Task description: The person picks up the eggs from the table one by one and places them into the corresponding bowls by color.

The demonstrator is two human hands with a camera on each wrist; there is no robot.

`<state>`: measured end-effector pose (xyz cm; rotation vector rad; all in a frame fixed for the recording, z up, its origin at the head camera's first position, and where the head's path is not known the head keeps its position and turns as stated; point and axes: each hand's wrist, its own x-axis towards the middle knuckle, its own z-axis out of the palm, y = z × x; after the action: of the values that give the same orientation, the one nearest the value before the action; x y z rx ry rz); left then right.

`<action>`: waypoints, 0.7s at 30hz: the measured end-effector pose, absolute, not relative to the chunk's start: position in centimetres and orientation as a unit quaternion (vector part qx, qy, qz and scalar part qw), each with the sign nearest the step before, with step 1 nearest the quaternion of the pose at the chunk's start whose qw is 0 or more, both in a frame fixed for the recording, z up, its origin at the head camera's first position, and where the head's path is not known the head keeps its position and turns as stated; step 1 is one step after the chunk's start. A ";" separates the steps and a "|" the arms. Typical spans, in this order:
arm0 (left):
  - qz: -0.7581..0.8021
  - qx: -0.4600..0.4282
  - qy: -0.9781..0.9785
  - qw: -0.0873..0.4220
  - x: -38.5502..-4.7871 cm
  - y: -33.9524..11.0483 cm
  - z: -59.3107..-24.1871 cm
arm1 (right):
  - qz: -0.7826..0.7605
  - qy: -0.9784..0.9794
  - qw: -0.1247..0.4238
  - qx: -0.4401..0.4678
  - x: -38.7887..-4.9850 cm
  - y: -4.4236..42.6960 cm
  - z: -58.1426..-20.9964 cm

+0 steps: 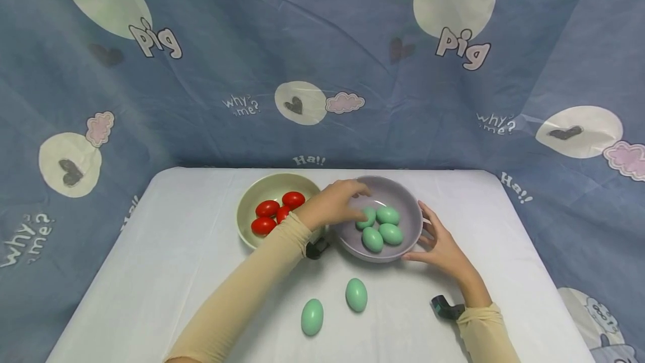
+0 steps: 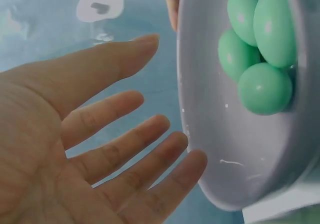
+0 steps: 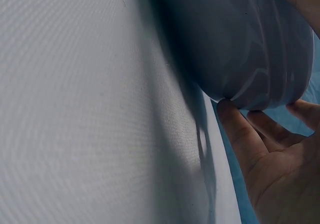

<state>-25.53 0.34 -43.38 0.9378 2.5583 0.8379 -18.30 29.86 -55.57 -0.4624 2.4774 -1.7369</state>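
Observation:
A purple-grey bowl point(image 1: 400, 198) stands at the back of the table with several green eggs point(image 1: 390, 234) grouped inside it. My left hand point(image 1: 335, 204) is over the bowl's left side, thumb and fingers spread, with nothing between them. In the left wrist view the palm and loosely extended fingers point(image 2: 132, 176) appear beside the bowl's rim, apart from the eggs. At the bowl's right side my right hand point(image 1: 443, 246) holds the outer wall between thumb and fingers. The right wrist view has its fingertips point(image 3: 227, 106) touching the wall.
Left of it a pale green bowl point(image 1: 244, 206) holds several red eggs point(image 1: 267, 208), partly covered by my left forearm. Two more green eggs lie on the white table nearer me, one egg point(image 1: 356, 294) right of the other egg point(image 1: 312, 317). A blue printed cloth point(image 1: 322, 43) hangs behind.

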 end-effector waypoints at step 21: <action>0.451 0.292 0.841 0.067 -13.2 -7.8 -46.6 | -0.564 0.810 0.039 -0.154 -18.3 29.8 -55.5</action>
<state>-13.24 -7.77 -46.60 0.8785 2.5335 1.3604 -18.27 29.81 -55.53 -0.4727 2.4852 -1.7294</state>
